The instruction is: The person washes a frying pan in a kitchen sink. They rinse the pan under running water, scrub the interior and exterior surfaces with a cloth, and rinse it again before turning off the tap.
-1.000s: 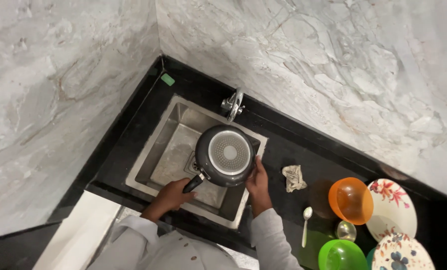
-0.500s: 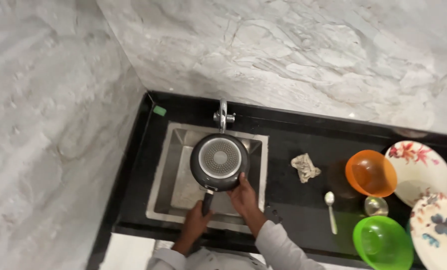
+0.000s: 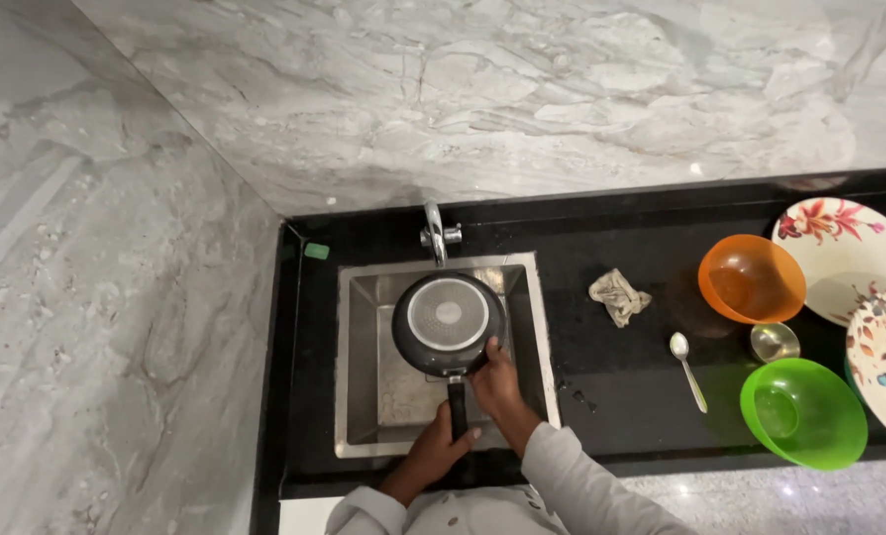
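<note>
1. A small green scrub pad lies on the black bench at the sink's far left corner, well apart from both hands.
2. The steel sink sits under a chrome tap. A dark frying pan is held over the basin, underside up, its ridged metal base disc facing the camera.
3. The left hand has its fingers wrapped tight round the pan's black handle, near its end. That is the sound place to take it: the handle is stiff and gives leverage.
4. The right hand has its fingers curled against the pan's near rim, steadying it; whether it holds a cloth or pad there, I cannot tell.
5. The pan looks rigid and moderately heavy, head-weighted, and likely slippery if wet, so a two-handed hold suits it.
6. Further right lie a crumpled rag, a spoon, an orange bowl, a green bowl and flowered plates.
</note>
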